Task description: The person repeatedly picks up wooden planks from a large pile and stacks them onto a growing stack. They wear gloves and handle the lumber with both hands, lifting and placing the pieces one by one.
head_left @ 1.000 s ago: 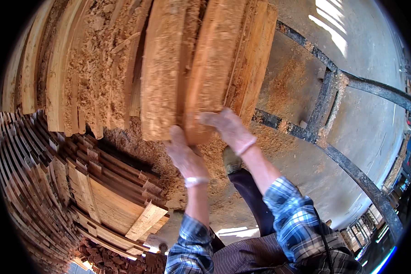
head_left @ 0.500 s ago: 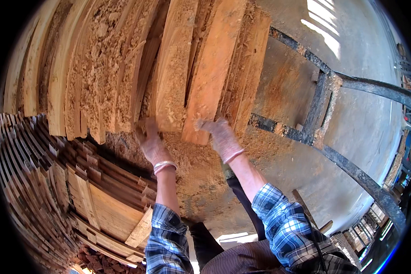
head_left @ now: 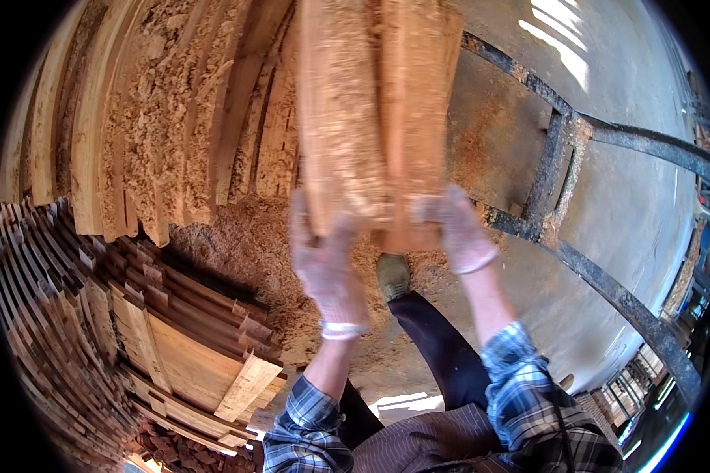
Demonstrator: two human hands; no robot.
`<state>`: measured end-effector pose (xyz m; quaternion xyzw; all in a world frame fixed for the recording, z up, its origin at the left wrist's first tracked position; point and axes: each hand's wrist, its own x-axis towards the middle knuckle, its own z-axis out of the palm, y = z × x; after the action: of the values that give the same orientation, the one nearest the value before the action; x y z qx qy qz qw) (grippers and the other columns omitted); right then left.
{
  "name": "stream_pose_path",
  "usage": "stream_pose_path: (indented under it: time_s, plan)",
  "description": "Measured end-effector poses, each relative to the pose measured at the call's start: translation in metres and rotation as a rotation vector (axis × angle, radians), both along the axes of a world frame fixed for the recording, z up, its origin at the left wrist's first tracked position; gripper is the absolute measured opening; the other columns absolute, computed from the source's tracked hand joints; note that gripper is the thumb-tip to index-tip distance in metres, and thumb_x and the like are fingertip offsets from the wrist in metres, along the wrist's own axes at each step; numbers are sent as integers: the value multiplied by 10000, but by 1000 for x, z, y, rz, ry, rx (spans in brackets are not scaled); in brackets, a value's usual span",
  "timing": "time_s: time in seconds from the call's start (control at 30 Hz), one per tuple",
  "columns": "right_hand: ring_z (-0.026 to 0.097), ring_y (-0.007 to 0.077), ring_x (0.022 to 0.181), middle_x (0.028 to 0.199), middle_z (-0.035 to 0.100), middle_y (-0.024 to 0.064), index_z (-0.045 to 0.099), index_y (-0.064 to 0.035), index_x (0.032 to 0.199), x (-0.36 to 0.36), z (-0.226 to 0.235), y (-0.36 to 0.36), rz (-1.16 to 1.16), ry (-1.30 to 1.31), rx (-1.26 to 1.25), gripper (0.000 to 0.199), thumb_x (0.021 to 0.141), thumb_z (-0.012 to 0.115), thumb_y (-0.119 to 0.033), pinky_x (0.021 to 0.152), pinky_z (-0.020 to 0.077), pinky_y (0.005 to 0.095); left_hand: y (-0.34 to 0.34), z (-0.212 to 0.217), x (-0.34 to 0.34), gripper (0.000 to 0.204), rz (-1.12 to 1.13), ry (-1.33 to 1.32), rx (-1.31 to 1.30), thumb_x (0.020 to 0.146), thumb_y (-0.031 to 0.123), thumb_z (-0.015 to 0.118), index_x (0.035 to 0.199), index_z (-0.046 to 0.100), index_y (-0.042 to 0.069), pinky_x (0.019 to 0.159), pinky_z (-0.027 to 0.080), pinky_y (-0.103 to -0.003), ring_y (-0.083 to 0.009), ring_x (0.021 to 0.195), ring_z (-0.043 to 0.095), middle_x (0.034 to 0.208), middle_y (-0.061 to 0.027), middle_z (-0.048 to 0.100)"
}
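Observation:
Two sawdust-covered wooden planks lie side by side between my gloved hands, their near ends toward me and blurred by motion. My left hand (head_left: 327,264) grips the near end of the left plank (head_left: 341,118), thumb on top and fingers along its outer side. On the right, my right hand (head_left: 457,229) is closed round the near end of the right plank (head_left: 415,102). The planks' far ends run out of the top of the view. Left of them, more sawdust-strewn planks (head_left: 162,118) lie in a row.
A black metal frame (head_left: 544,177) stands to the right on a concrete floor (head_left: 623,189). Lower left rises a tall stack of thin boards (head_left: 47,315) beside layered boards (head_left: 185,347). Sawdust (head_left: 244,244) covers the ground near my shoe (head_left: 394,276).
Both hands have closed on the near ends of two planks. The planks have come up and toward me, away from the row, and my hands have spread to their outer sides.

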<state>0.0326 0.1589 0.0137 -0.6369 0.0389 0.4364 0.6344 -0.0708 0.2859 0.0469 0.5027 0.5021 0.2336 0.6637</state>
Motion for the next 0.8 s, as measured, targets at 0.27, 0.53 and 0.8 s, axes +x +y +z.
stream_pose_path:
  time_s: [0.27,0.53,0.8]
  plan:
    - [562,158,962,993,621,36,639,-108,1095,-2,-57,6,-199,269,-46,526,720,793,-444,932,437,325,99,-42,2,941,-359,-130,-608,722,49,768,1459,185,-1,1025,445,-369,-293,1193,521,1306,-223,513]
    - [554,207,1095,1168,613,127,549,-53,1249,-10,-33,26,-256,239,-9,672,733,779,-417,986,437,351,57,-53,-27,607,-302,-171,-221,940,303,530,1404,324,-30,779,536,-290,-141,879,627,974,-75,664]
    - [513,196,1167,1201,576,87,508,-49,1275,-180,30,-141,-330,396,144,485,932,547,-389,961,426,326,-54,61,-191,518,-248,-65,-522,813,237,670,1244,502,4,669,490,-254,-135,803,584,928,-23,599]
